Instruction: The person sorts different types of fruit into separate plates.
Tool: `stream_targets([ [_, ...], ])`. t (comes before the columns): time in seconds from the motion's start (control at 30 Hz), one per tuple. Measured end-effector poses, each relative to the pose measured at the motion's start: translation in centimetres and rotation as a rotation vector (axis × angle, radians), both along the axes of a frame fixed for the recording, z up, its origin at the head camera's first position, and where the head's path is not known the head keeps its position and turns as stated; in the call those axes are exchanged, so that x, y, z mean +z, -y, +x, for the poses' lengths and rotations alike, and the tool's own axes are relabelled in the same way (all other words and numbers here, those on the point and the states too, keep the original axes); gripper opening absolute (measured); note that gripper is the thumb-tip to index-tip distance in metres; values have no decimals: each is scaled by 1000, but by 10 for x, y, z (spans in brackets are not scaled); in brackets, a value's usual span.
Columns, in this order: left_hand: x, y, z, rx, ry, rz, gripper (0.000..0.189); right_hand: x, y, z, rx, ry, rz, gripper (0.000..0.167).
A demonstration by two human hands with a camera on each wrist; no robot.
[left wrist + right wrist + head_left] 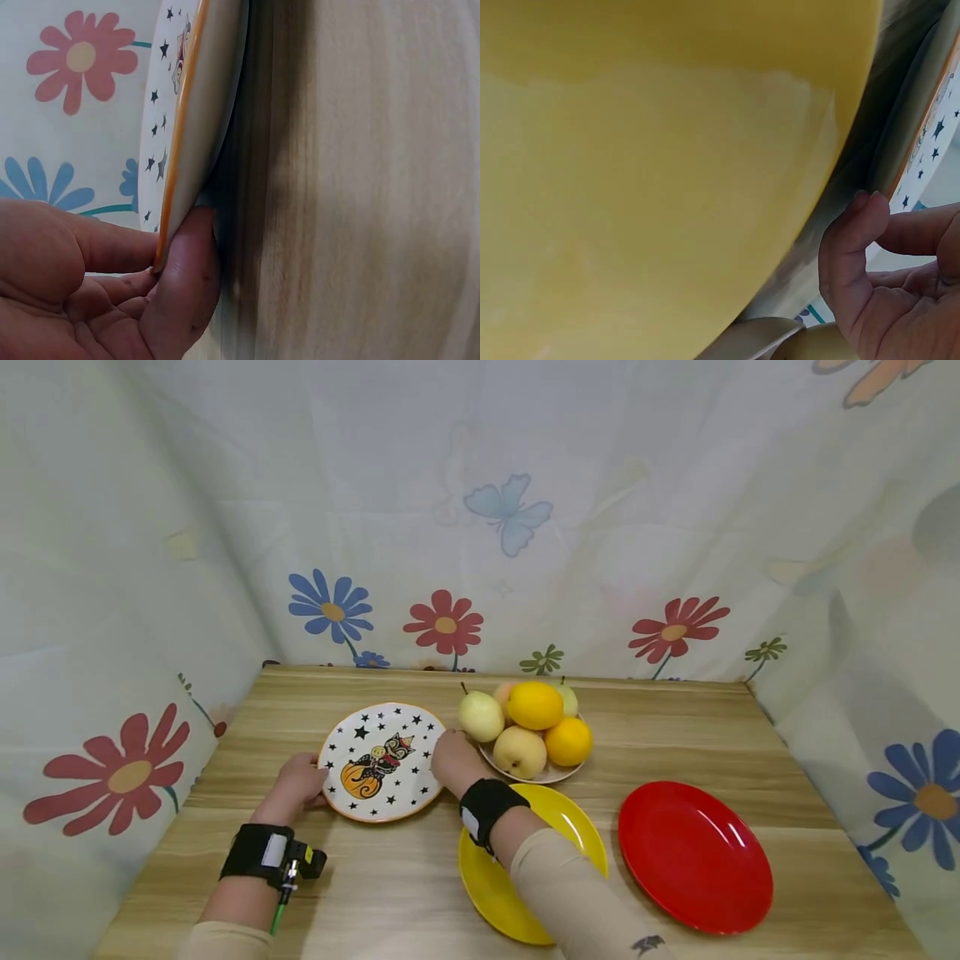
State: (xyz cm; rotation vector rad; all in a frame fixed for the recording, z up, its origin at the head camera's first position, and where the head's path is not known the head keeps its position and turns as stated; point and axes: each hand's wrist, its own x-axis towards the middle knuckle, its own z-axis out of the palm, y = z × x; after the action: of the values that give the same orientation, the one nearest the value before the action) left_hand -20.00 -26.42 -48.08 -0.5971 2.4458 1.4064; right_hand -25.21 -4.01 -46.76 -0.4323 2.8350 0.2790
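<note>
A white plate (401,785) with an orange rim, black stars and a cat-on-pumpkin picture is at the left of the table. My left hand (302,782) pinches its left edge, and the left wrist view shows the plate's rim (180,135) between thumb and fingers. On the opposite side, my right hand (456,763) holds the right edge; in the right wrist view its curled fingers (851,255) meet the rim. Dark shadow lies under the plate in the left wrist view. Beneath my right forearm is a yellow plate (495,893), partly covered by it.
Behind the yellow plate, a small plate (555,774) bears several fruits, including a pale pear (482,717), a brownish round fruit (520,752) and a yellow-orange fruit (536,705). A red plate (693,856) lies at the right. Flowered curtains (510,568) surround the wooden table (375,893).
</note>
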Motion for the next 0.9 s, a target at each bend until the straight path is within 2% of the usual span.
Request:
stream_targets([
  [0.1,2,-3,1,-7,18,1,50,2,-5,0,-106,45,-138,36],
  [0.3,5,-1,3,-50,9,-46,47,9,-13,-2,-116,64,-256,22],
  [0.53,-6,8,7,-50,10,-6,46,12,-18,-5,-207,187,-421,14],
  [0.73,-7,11,15,-80,18,21,40,1,-25,-10,-325,326,-641,41],
  [0.9,-7,11,23,-93,19,6,37,3,-31,-4,-316,369,-667,57],
])
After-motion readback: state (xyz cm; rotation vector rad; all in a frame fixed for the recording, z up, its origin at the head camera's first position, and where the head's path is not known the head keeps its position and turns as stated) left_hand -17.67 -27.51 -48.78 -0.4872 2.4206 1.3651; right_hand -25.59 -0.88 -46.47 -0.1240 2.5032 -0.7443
